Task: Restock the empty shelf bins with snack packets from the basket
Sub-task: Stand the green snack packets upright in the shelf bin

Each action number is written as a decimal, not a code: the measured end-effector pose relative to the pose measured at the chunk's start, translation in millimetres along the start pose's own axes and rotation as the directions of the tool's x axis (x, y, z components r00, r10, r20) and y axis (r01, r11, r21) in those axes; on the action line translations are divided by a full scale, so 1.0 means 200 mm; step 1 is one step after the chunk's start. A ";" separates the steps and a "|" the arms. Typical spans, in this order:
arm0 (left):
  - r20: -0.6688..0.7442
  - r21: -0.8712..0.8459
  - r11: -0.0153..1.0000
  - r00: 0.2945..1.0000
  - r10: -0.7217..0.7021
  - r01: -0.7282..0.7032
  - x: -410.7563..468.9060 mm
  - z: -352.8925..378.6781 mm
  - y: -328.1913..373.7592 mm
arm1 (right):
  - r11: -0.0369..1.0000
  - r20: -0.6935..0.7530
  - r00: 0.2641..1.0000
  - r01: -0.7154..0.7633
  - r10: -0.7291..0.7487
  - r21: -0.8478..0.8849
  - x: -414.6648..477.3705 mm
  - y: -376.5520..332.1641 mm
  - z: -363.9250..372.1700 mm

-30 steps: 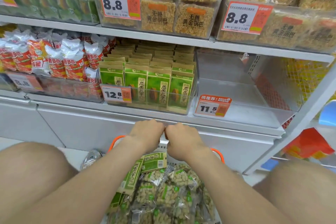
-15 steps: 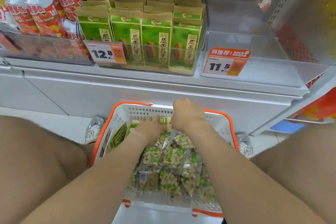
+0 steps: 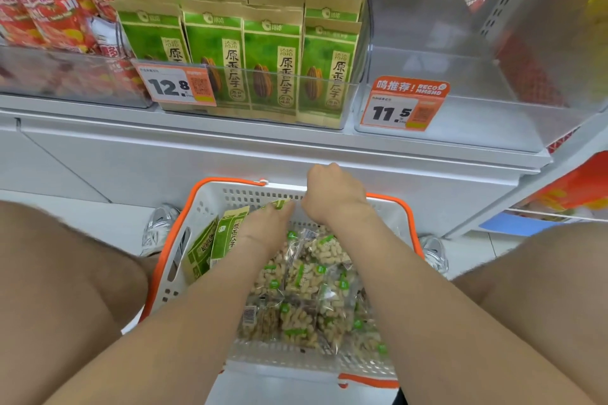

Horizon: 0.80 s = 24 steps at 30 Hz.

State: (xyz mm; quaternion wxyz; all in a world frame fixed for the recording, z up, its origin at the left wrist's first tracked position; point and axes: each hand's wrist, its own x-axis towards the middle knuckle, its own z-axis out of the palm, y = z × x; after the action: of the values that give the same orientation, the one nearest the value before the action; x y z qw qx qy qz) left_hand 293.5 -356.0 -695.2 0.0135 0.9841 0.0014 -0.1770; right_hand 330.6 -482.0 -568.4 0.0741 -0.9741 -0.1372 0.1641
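The white slatted plastic basket with the orange rim sits right below the white shelf, close under the bins so each packet has only a short way to travel. My left hand lies on the far end of the load, fingers stretched toward a green-edged packet by the back wall; whether it has pinched anything I cannot tell. My right hand is just beside it, nearly touching, curled knuckles-up at the basket's far wall, and what its fingers close on is hidden.

The basket holds mostly clear crinkly packets of pale nuts with small green labels, heaped flat. A few green and kraft-paper seed packets stand on edge along the left wall, I judge to keep the two kinds apart.

The empty clear plastic bin at the shelf's right end is where these goods should go. Its orange price tag reads "鸣推荐! RECOMMEND" and 11.5. The full clear bin next to it holds upright green packets printed 原香瓜子, behind an orange-and-white tag reading 12.8. Further left stand red and white snack bags, their print too blurred for me to read
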 end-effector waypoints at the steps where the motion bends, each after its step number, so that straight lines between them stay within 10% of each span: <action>1: -0.021 -0.003 1.000 1.000 -0.013 0.013 -0.01 -0.02 -0.01 | 1.000 0.006 1.000 0.007 -0.007 -0.007 -0.01 0.00 -0.01; 12: -0.378 -0.528 0.848 0.882 -0.282 0.045 -0.19 -0.39 -0.02 | 0.999 -0.029 0.999 -0.028 0.028 0.017 -0.13 0.00 -0.27; 16: -0.399 -0.863 0.480 0.795 -0.457 -0.157 -0.25 -0.59 0.01 | 0.985 0.022 0.990 -0.140 0.138 0.100 -0.20 0.01 -0.40; 21: -0.032 -0.908 -0.348 0.867 -0.498 -0.234 -0.30 -0.83 0.02 | 0.851 0.002 0.980 -0.173 0.198 0.496 -0.24 0.04 -0.54; 24: 0.088 -0.887 -0.446 0.903 -0.420 -0.120 -0.29 -0.91 0.02 | 0.623 -0.101 0.974 -0.048 0.202 0.780 -0.25 0.03 -0.60</action>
State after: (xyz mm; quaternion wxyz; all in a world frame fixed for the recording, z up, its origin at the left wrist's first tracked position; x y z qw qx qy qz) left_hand 302.2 -354.4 -505.3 0.8038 0.5102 0.2979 0.0691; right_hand 327.7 -513.5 -443.4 0.4845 -0.8658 0.0219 0.1234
